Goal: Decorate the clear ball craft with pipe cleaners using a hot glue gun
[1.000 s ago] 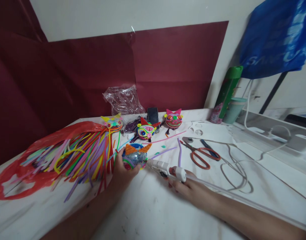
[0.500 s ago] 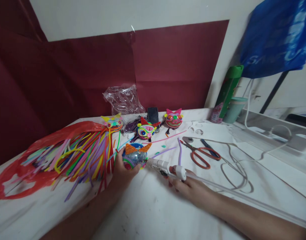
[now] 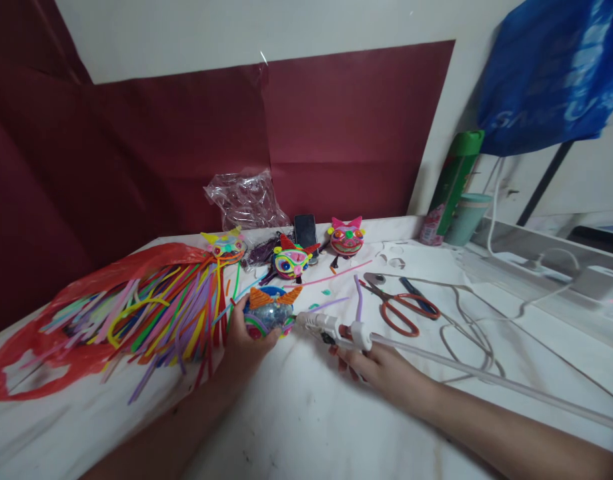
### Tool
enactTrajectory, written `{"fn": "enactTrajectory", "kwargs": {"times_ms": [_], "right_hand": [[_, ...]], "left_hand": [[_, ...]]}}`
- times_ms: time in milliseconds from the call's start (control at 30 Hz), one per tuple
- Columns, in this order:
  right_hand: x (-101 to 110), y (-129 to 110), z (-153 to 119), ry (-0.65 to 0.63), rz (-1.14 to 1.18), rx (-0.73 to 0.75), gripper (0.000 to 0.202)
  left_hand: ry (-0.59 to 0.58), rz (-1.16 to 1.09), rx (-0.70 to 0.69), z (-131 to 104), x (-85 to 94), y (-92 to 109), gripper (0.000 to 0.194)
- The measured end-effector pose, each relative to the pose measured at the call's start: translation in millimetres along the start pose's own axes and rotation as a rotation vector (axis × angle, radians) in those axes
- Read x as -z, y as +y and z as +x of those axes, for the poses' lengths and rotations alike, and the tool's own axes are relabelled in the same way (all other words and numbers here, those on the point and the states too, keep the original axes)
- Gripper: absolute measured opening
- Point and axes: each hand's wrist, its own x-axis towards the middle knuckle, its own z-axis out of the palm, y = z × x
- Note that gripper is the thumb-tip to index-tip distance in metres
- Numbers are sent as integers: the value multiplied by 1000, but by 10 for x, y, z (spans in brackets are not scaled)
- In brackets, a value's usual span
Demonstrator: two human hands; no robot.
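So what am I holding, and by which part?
Left hand: orange-eared craft head, by its side and lower edge. Right hand: white glue gun, by its handle.

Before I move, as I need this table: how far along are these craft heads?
Three look done, with eyes and ears: yellow-eared head, red-eared head, pink-eared head. The left hand holds the orange-eared head; the right hand aims the glue gun at its side. Its bare silvery dome probably needs covering; pipe cleaners lie nearby.
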Motion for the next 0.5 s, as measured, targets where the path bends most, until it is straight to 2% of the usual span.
{"fn": "enactTrajectory", "kwargs": {"times_ms": [167,300,500], "right_hand": [[-3,48,24,-10,42,-33,37],[5,19,17,-7,25,-12,37],[17,-136,-41,11,-73,170,31]], "left_hand": [[-9,25,-7,-7,24,16,79],[-86,54,-5,8,83,56,80],[-100,62,14,16,93,106,81]]}}
